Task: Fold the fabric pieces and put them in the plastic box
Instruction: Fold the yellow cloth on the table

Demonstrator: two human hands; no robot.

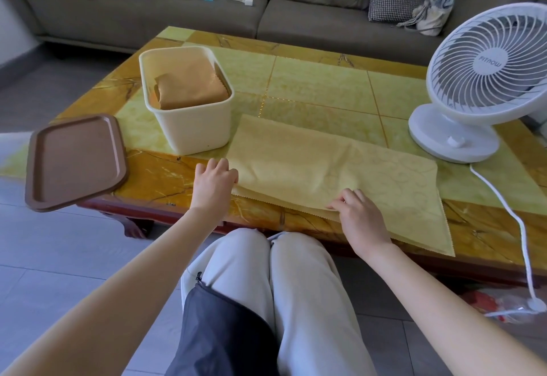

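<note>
A pale yellow fabric piece lies folded over on the near side of the table, its lower layer showing a zigzag edge. My left hand pinches the fabric's left end. At the near edge of the upper layer, my right hand pinches the fold with curled fingers. A cream plastic box stands to the left behind the fabric, holding a folded tan fabric piece.
A brown lid lies upside down, overhanging the table's left corner. A white fan stands at the right, its cord trailing off the table. A grey sofa runs behind. My knees are under the table's near edge.
</note>
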